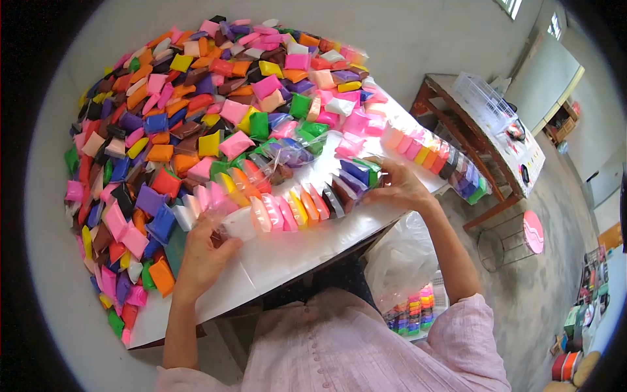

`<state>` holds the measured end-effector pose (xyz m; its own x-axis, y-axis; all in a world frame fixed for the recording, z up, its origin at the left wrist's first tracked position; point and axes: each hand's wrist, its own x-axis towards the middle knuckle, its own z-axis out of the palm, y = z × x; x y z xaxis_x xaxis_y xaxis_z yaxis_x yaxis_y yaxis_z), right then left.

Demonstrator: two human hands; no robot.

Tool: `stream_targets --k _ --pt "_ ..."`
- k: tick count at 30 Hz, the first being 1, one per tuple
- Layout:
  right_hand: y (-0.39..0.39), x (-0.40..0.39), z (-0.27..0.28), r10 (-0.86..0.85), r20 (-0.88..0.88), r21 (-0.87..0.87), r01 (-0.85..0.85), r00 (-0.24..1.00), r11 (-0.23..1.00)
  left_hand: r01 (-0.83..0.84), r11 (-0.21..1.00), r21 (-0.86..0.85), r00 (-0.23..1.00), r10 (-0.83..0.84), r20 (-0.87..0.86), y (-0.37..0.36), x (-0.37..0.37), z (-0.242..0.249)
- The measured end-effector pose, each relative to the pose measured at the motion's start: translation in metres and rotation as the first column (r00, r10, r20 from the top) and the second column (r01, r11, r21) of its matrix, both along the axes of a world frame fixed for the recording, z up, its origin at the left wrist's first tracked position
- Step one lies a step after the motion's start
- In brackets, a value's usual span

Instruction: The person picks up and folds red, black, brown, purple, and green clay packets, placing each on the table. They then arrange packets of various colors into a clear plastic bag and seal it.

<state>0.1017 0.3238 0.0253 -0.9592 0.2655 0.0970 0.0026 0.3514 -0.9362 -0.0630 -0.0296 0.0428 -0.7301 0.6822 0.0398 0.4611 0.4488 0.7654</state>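
Between my hands, a row of colourful packets (pixel 298 208) in clear plastic lies near the front edge of the white table (pixel 261 261). My left hand (pixel 210 251) has its fingers bent around the row's left end, by a white packet. At the right end, beside the green and dark blue packets, my right hand (pixel 393 185) grips with thumb and fingers. Behind the row, a large heap of loose coloured packets (pixel 209 144) covers much of the table.
Another wrapped row of packets (pixel 434 160) lies at the table's right edge. Below it are a clear plastic bag (pixel 405 261) and a container of packed rows (pixel 413 312). A wooden side table (pixel 450 98) holds a white wire basket (pixel 483 98). A pink-topped stool (pixel 533 232) stands on the floor.
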Motion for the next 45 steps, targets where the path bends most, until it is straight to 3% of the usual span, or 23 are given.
stream_targets --k 3,6,9,11,15,18,21,24,29,35,38,41,44,45 --pt "-0.008 0.004 0.013 -0.151 0.112 0.315 0.109 0.982 0.943 0.000 0.999 -0.053 0.999 -0.002 -0.042 -0.002 -0.002 0.000" --pt "-0.010 0.008 -0.002 -0.158 -0.124 0.329 0.191 0.980 0.925 -0.007 0.999 -0.033 0.996 0.005 -0.087 -0.003 -0.001 -0.002" --pt "-0.008 0.010 -0.009 -0.184 -0.102 0.249 0.204 0.978 0.947 0.006 1.000 -0.025 1.000 -0.007 -0.030 -0.002 -0.002 -0.005" --pt "-0.010 0.010 -0.010 -0.216 -0.063 0.274 0.225 0.974 0.935 0.006 1.000 -0.024 0.995 -0.003 0.103 -0.004 -0.002 -0.005" --pt "-0.022 0.018 0.014 -0.203 0.072 0.376 0.162 0.976 0.912 0.021 0.999 -0.038 0.980 -0.014 0.198 -0.008 0.001 -0.005" --pt "-0.021 0.015 -0.001 -0.048 -0.259 0.419 0.158 0.965 0.894 0.014 1.000 -0.003 0.984 -0.013 0.180 -0.008 0.007 -0.003" --pt "-0.030 0.011 -0.006 -0.140 -0.295 0.582 0.294 0.945 0.758 0.003 1.000 0.011 0.993 -0.004 0.120 -0.010 0.009 -0.007" --pt "-0.033 0.007 -0.014 -0.242 -0.267 0.561 0.354 0.933 0.748 -0.006 1.000 -0.014 0.997 0.007 0.079 -0.011 0.013 -0.005" --pt "-0.044 0.005 -0.029 -0.350 -0.394 0.529 0.521 0.850 0.670 -0.018 0.998 -0.062 0.999 0.021 0.049 -0.008 0.018 0.005" --pt "-0.058 0.007 -0.032 -0.367 -0.486 0.499 0.596 0.794 0.629 -0.086 0.995 0.050 0.991 0.091 -0.095 -0.006 0.035 0.002" --pt "-0.058 0.008 -0.033 -0.356 -0.501 0.491 0.597 0.789 0.634 -0.225 0.947 0.232 0.970 0.240 -0.040 -0.004 0.053 0.007" --pt "-0.056 0.011 -0.035 -0.324 -0.508 0.494 0.578 0.798 0.650 -0.212 0.878 0.428 0.858 0.377 -0.349 -0.004 0.065 0.000" --pt "-0.056 0.011 -0.036 -0.307 -0.535 0.497 0.587 0.787 0.640 0.113 0.883 0.455 0.660 0.275 -0.699 -0.003 0.062 0.008" --pt "-0.056 0.011 -0.035 -0.305 -0.536 0.498 0.586 0.787 0.639 0.113 0.912 0.394 0.622 0.245 -0.744 0.000 0.059 0.010"
